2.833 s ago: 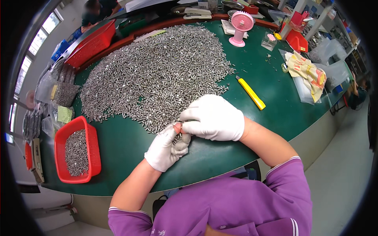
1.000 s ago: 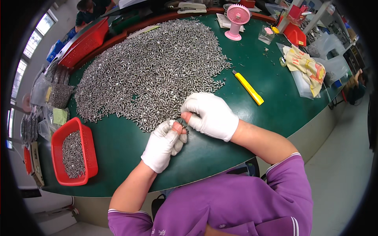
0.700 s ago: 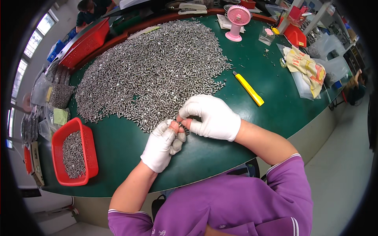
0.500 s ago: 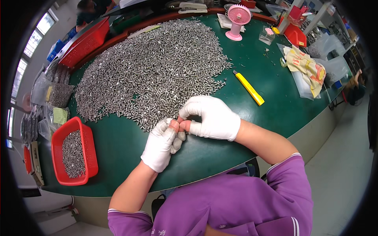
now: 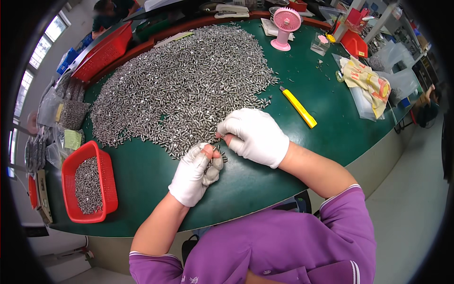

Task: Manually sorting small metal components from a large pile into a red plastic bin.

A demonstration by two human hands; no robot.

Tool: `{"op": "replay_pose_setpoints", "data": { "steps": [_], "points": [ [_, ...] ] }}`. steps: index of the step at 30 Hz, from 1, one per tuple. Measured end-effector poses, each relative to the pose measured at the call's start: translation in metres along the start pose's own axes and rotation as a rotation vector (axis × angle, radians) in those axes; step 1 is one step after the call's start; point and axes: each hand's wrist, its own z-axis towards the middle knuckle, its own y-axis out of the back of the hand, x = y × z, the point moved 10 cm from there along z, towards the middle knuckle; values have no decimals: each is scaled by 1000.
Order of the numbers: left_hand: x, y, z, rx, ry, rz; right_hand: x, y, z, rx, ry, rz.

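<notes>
A great heap of small silvery metal pins (image 5: 184, 85) covers the far half of the round green table (image 5: 265, 175), and its near edge reaches right up to the two hands. The left hand (image 5: 195, 173), in a white glove with bare fingertips, sits at that near edge with its fingers curled in narrowly around a small bunch of the pins, thumb and forefinger pinched together at the top. The right hand (image 5: 255, 135), also in a white glove, lies just beside it, knuckles up, its fingers bent down and close together so that the tips meet the fringe of the heap; whether they pinch a pin is hidden under the glove. The two hands nearly touch at the fingertips. To the left of the left hand, well apart, a red plastic basket (image 5: 90, 184) holds a shallow layer of the same pins. To the right of the right hand a yellow utility knife (image 5: 299, 107) lies slantwise on the bare green surface, near the heap's right edge. Farther back stand a small pink desk fan (image 5: 286, 26) and, at the far left rim, a larger red tray (image 5: 101, 54). Clear plastic bags and a yellow printed cloth (image 5: 366, 80) lie toward the far right. The person wears a purple short-sleeved top (image 5: 283, 251)
</notes>
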Motion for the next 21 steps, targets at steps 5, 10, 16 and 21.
{"op": "replay_pose_setpoints", "data": {
  "steps": [5,10,16,21],
  "points": [
    [1,9,1,-85,-29,77,1,-3,-2,44,-33,189],
    [-1,11,0,-149,-47,169,-5,-14,-4,116,-143,278],
    [-1,12,0,-136,-47,208,5,-11,-3,95,-57,165],
    [5,3,1,-22,19,33,3,-7,-2,77,-1,13]
  ]
}}
